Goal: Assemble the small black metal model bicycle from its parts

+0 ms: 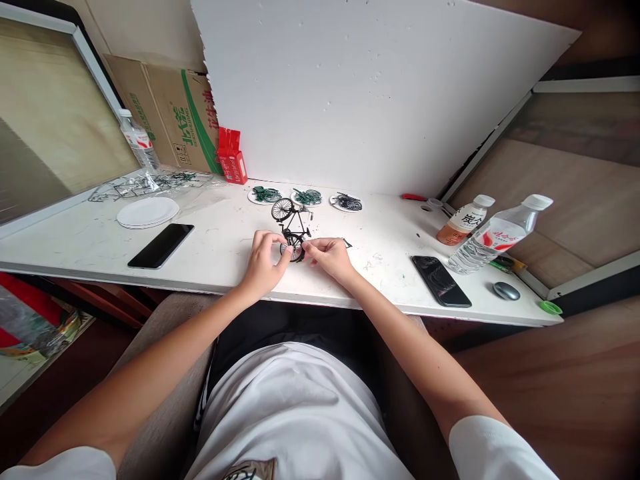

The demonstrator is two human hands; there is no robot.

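A small black model bicycle (299,225) is in front of me at the table's near side, one wheel toward me and the other pointing away. My left hand (264,264) is closed at the left of the near wheel, thumb and forefinger at its rim. From the right, my right hand (330,257) pinches at the same wheel with thumb and forefinger. Fingertips hide the wheel's edges. A small black part (348,244) lies just right of my right hand.
Three white plates hold small parts: green (265,195), green (307,197) and black (347,202). Phones lie left (161,245) and right (441,281). At right stand a water bottle (500,233), a drink bottle (465,220) and a grey oval object (506,291). White discs (148,212) lie left.
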